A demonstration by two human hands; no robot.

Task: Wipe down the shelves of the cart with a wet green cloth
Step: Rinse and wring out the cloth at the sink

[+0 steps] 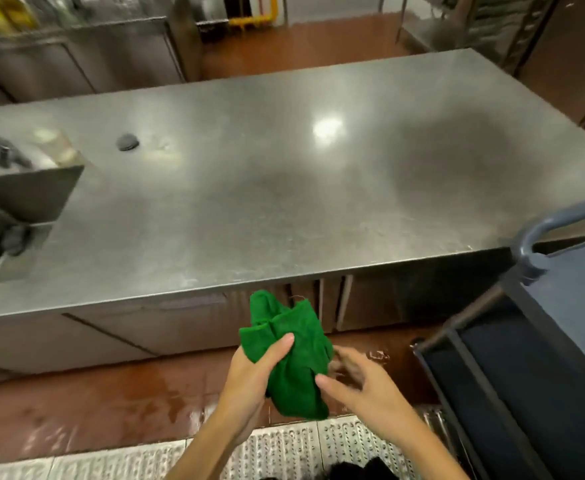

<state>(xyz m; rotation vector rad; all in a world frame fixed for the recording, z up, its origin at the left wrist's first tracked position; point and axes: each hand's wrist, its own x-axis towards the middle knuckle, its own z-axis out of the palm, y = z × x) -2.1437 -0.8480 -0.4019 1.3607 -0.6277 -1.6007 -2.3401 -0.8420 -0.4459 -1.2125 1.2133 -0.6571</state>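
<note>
The left hand (249,372) has its grip closed round the bunched green cloth (291,344), held upright in front of the counter (284,168). The right hand (364,382), fingers spread and holding nothing, is just beside it. The cart (578,289) stands to the right, nearer that hand.

Left hand (249,375) grips the cloth (294,327); right hand (360,382) loosely spread alongside.

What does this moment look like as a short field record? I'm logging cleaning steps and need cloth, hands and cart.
cloth: green cloth, bunched, held in front of the steel counter
left hand: grips the cloth, thumb on top
right hand: fingers spread at its right edge, contact unclear
cart: blue-grey, at right, untouched by either hand
floor: wet patches
</note>
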